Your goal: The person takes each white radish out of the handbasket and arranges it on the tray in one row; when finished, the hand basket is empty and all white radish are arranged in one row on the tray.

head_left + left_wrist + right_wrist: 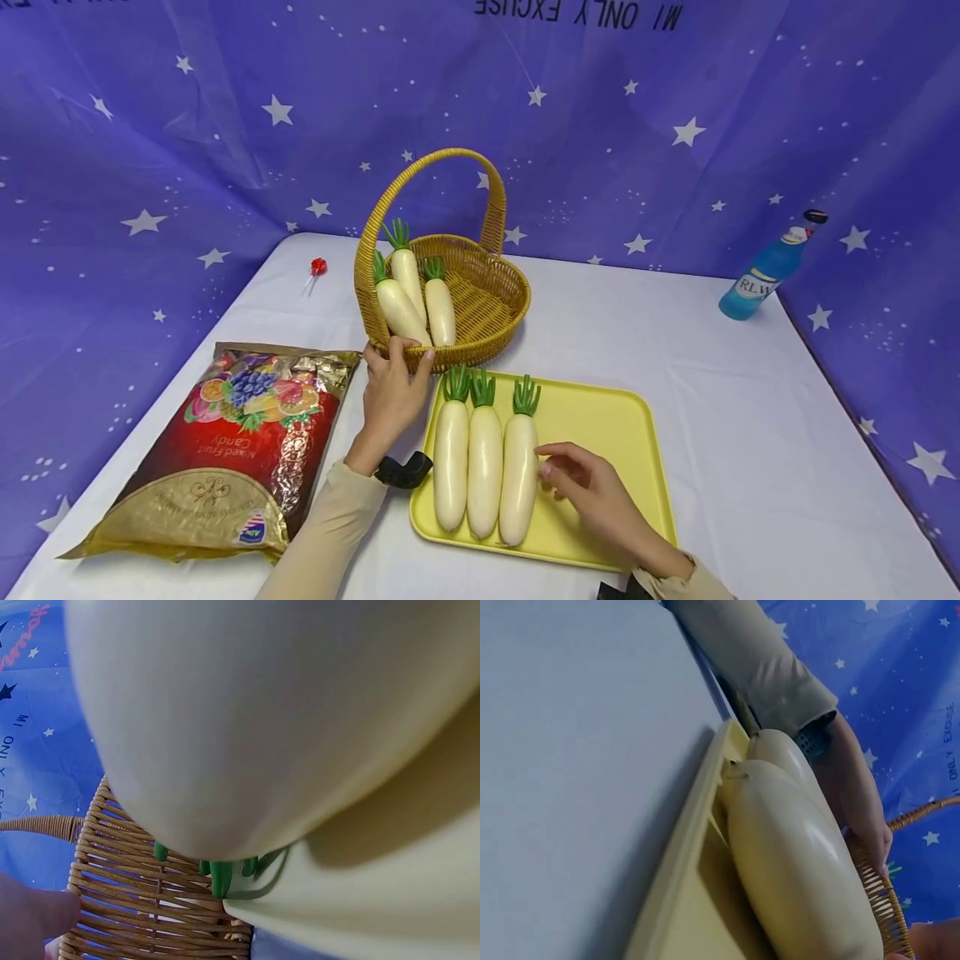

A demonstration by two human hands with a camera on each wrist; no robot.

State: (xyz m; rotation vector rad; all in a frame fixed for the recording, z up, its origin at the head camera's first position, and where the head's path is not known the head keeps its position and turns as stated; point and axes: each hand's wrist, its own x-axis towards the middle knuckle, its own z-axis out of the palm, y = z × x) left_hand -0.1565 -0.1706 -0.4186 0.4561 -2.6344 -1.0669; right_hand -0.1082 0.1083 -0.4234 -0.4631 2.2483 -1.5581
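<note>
My left hand [393,396] grips the front rim of a wicker basket [491,346], its thumb on the outer side. Three white radishes [440,312] with green tops lean in the basket's left part. In front of it, three more white radishes [485,471] lie side by side on the left half of a yellow tray [600,408], tops toward the basket. My right hand [592,500] is over the tray, thumb and index fingertips right at the side of the rightmost radish [802,855]. A radish [247,712] fills much of the left wrist view.
A large bag of mixed fruit candy [240,450] lies left of the tray. Behind it is a red lollipop [318,267]. A blue bottle [768,271] stands at the back right, near the edge of the white table [750,433]. A starry purple cloth [600,133] hangs behind.
</note>
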